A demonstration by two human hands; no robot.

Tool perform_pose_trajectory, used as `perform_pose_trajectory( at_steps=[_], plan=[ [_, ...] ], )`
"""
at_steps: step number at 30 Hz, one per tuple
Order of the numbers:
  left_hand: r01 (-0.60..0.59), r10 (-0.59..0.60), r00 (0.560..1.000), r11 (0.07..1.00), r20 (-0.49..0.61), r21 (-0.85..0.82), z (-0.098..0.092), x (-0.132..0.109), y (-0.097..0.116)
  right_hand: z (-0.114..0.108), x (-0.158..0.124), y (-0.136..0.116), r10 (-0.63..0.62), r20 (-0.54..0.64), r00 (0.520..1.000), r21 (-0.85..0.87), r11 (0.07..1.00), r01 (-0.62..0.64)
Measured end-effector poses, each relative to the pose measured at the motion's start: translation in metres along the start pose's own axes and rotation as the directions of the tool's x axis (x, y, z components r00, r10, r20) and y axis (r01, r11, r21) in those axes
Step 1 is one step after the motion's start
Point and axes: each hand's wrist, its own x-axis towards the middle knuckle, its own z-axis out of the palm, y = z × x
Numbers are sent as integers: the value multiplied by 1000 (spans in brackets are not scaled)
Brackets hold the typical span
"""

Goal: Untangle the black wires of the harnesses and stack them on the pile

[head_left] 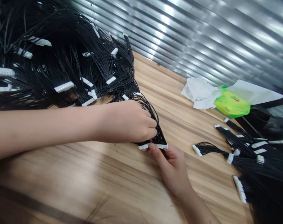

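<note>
Ribbed metal wall (202, 37) behind, strip lights reflecting along it. Wood-grain tabletop (90, 174) runs up to it. Far right on the tabletop: crumpled white tissue (198, 93), green plastic packet (232, 104) touching it, white sheet (253, 91) just behind. Big heap of black wire harnesses (62, 62) with white connectors (64, 86) on the left, running off the frame edge. Second heap (255, 158) on the right, well apart from the first. My left hand (127, 121) is closed around a bundle of black wires (152, 119) at the front of the left heap, firm grip. Bundle ends in a white connector strip (153, 146) just past those fingers. My right hand (171, 168) is partly open below it, thumb (152, 147) pressed on the strip, rest of the grip hidden underneath.
</note>
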Motion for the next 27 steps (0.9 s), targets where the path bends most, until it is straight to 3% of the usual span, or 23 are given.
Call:
perform_pose_trajectory(
  at_steps=[3,13,21,24,27],
  plan=[
    [-11,10,1000,999,9,39,-1,0,3,1,1,0,-8,4,1000,-6,1000,8],
    [179,-175,983,981,60,-77,-2,5,6,0,2,-3,-35,15,999,-97,995,36],
    [69,-69,998,996,-1,-64,7,4,7,0,3,-2,-42,25,999,-108,993,44],
    [50,-55,998,988,-34,-146,-4,3,4,1,4,-2,-30,9,1000,-76,997,30],
    [83,-90,996,932,-4,-354,-27,-4,2,1,5,-6,-45,-13,999,-53,998,44]
  ],
)
